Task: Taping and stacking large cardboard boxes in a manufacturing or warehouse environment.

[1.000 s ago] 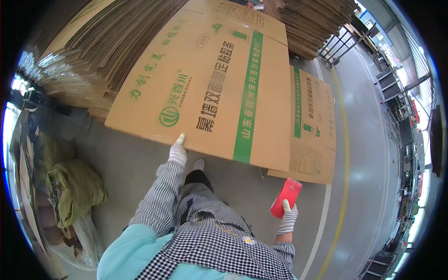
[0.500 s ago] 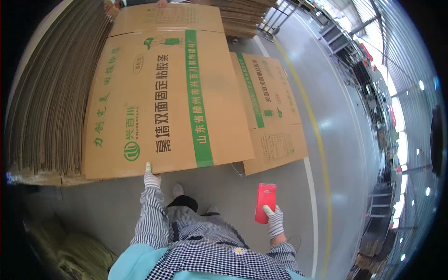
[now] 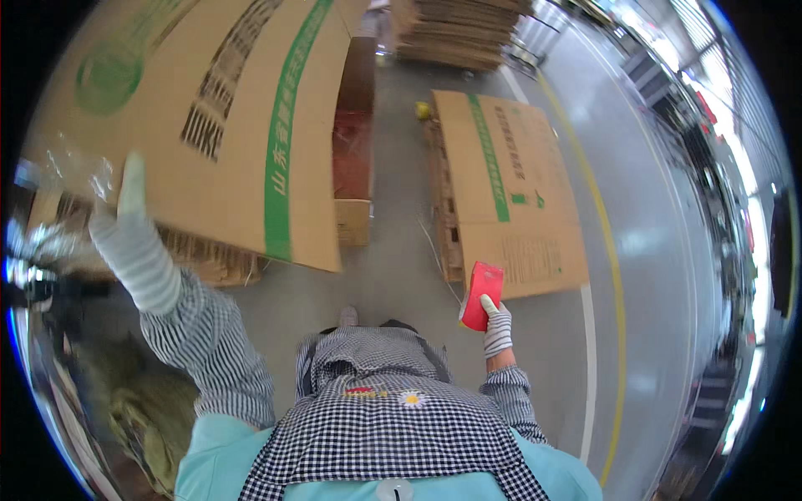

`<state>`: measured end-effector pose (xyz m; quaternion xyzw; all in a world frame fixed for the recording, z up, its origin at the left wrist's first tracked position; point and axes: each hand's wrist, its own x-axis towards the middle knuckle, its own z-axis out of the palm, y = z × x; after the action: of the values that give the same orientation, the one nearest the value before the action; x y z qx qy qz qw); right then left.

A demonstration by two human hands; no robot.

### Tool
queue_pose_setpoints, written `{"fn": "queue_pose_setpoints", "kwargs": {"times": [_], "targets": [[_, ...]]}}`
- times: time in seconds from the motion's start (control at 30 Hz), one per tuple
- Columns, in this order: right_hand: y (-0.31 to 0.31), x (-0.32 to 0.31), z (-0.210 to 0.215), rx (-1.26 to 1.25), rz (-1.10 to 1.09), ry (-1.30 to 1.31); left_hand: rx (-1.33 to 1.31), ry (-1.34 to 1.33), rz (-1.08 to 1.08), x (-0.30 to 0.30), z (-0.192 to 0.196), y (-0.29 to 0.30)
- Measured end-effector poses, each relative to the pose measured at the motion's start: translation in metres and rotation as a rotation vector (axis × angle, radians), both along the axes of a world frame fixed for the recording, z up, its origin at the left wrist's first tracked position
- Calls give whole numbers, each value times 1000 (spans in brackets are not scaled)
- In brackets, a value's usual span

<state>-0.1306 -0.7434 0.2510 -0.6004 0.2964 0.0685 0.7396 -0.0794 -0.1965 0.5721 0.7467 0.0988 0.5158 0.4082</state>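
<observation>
A large brown flattened cardboard box with a green stripe and printing spans the upper left. My left hand, in a striped white glove, grips its near edge, thumb on top; the other fingers are hidden beneath. The box lies slightly tilted over a stack of flattened cardboard. To the right, over the floor, my gloved right hand is closed around a red, flat, rectangular object whose exact kind I cannot make out. That hand is apart from the cardboard.
Another printed cardboard sheet lies on a wooden pallet at right. Farther back stands a cardboard stack. A reddish-brown surface shows beside the held box. A green sack lies at lower left. A yellow floor line runs along the right.
The held box has shifted left with my left hand, exposing the pallet and floor between. The other person's hands at its far end are out of view. My right hand still holds the red object.
</observation>
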Motion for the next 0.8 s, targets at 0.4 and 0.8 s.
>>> {"fn": "queue_pose_setpoints", "kwargs": {"times": [0.4,0.8], "targets": [[-94,-19,1,211,-423,-81,638,527,-208,27,-173,-132],[-150,-74,28,-21,-429,100,1017,1020,-324,54,-421,-128]]}}
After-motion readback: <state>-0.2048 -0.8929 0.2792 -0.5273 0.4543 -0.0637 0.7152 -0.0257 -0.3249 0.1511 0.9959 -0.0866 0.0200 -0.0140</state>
